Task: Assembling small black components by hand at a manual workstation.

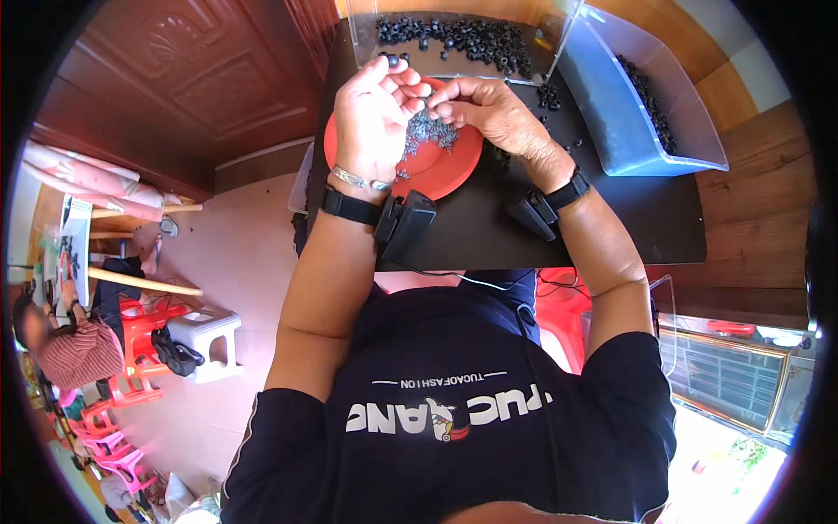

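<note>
My left hand (374,105) is turned palm up above a round red plate (447,173), its fingers curled. A small black round part (393,61) rests against its fingers. Close beside them, my right hand (493,115) has thumb and forefinger pinched together; whatever lies between them is too small to name. Many small silvery metal pieces (429,133) lie heaped on the plate under the hands.
A clear bin (559,44) of black parts stands behind the plate. To the right is a blue translucent bin (611,113) with more. Loose black parts (548,96) lie on the dark table (628,214). Another person (78,345) sits far left near stools (205,341).
</note>
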